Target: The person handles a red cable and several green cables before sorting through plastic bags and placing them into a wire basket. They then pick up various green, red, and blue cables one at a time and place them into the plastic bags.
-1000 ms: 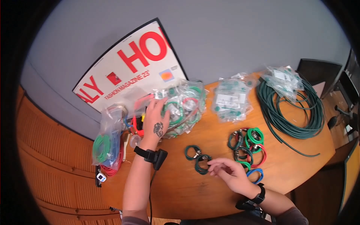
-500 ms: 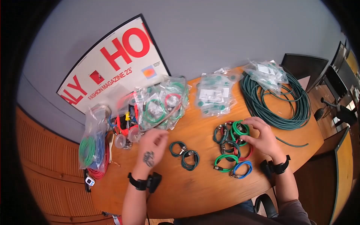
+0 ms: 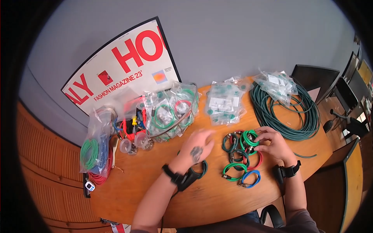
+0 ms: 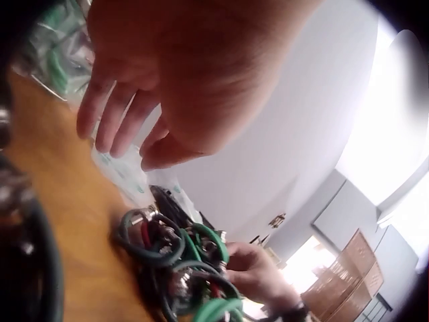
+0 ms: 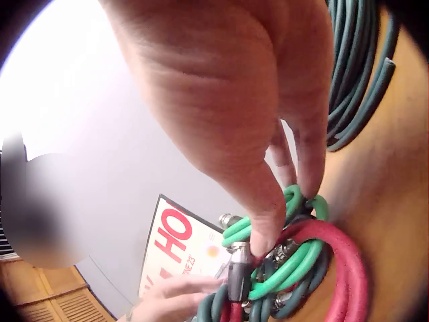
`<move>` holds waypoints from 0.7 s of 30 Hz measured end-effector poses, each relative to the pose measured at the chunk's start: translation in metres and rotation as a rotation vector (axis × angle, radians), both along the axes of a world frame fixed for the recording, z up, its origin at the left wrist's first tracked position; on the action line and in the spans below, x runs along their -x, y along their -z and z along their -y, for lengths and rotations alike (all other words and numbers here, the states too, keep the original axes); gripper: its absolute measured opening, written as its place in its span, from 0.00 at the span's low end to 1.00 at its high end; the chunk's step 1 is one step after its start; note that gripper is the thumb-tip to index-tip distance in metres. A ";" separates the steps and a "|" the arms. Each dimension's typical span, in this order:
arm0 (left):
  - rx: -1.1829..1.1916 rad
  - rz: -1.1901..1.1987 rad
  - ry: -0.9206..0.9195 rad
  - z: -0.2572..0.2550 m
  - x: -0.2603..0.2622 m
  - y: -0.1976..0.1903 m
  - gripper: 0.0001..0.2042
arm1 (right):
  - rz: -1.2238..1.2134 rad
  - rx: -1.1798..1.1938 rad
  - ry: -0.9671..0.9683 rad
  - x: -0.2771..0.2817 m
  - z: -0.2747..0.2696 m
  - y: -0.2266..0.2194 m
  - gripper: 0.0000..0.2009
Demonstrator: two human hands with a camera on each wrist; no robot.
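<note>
My right hand (image 3: 275, 146) grips the top green cable coil (image 3: 243, 140) of the pile; in the right wrist view its thumb and fingers (image 5: 310, 164) lie on either side of the green coil (image 5: 295, 272). Slightly blurred, my left hand (image 3: 196, 148) hangs over the table left of the pile, holding nothing, and its fingers (image 4: 124, 117) are extended in the left wrist view. Beneath its wrist a dark green coil (image 3: 205, 167) shows in part. Dark, red and green coils overlap in the pile, with a blue coil (image 3: 251, 179) at its near edge.
Bagged cables (image 3: 165, 116) and clear cups (image 3: 125, 146) stand at the left, near a bag of green and blue cable (image 3: 90, 153). Flat plastic bags (image 3: 224, 104) lie at the back. A large dark cable coil (image 3: 309, 130) sits at the right.
My left hand has left the bagged cables and moved right, towards the pile. My right hand has gone from the two dark coils to the green coil and now grips it.
</note>
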State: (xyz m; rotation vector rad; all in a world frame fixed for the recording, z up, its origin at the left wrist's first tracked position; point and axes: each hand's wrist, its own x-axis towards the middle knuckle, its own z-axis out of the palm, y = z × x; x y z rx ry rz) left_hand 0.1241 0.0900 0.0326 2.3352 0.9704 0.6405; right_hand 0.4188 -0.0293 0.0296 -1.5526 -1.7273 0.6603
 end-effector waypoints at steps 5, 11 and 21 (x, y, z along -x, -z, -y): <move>-0.382 -0.019 0.059 -0.068 -0.059 0.027 0.19 | -0.443 -0.029 0.099 -0.007 -0.002 0.022 0.08; -0.459 -0.482 -0.023 -0.088 -0.079 0.027 0.07 | -0.795 -0.133 0.155 -0.012 -0.006 0.048 0.10; 0.316 0.351 -0.180 0.002 0.035 -0.050 0.06 | -0.941 -0.123 0.194 -0.001 0.003 0.036 0.19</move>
